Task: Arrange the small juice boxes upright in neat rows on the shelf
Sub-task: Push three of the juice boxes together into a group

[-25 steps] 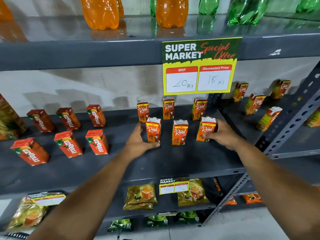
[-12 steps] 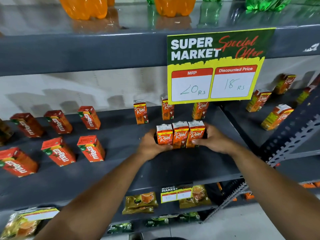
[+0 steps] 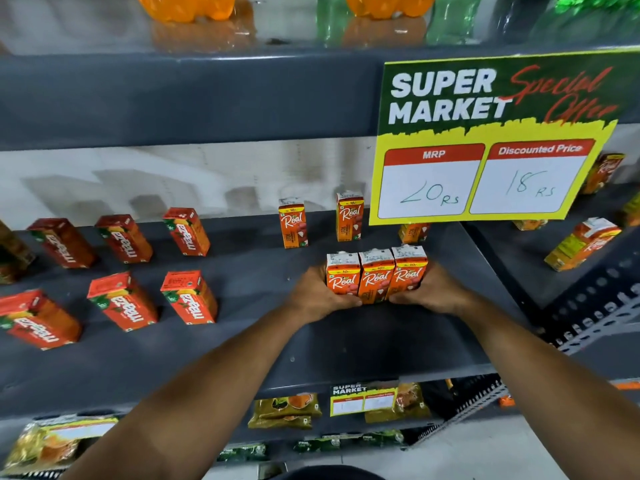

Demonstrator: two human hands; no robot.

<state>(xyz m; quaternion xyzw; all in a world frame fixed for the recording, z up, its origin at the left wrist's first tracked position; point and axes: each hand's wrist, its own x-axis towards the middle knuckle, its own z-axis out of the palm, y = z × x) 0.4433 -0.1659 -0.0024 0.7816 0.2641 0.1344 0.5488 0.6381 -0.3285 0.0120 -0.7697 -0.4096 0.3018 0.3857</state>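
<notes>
Three small orange "Real" juice boxes [image 3: 375,277] stand upright, pressed side by side in one row on the grey shelf [image 3: 242,341]. My left hand [image 3: 317,294] cups the left end of the row and my right hand [image 3: 429,291] cups the right end, squeezing them together. Behind them stand two more Real boxes [image 3: 292,225] [image 3: 349,218], spaced apart. A third back box [image 3: 414,233] is mostly hidden by the hanging price sign [image 3: 485,140].
Several red Maaza boxes [image 3: 188,296] stand spaced out on the shelf's left half. More juice boxes [image 3: 581,244] sit on the neighbouring shelf at right, past a slotted metal post [image 3: 595,306]. Soda bottles [image 3: 187,8] stand on the shelf above; snack packets [image 3: 284,410] lie below.
The three front boxes, spaced apart a second ago, have been pushed together into a tight row between my hands. The camera has moved closer to the shelf.
</notes>
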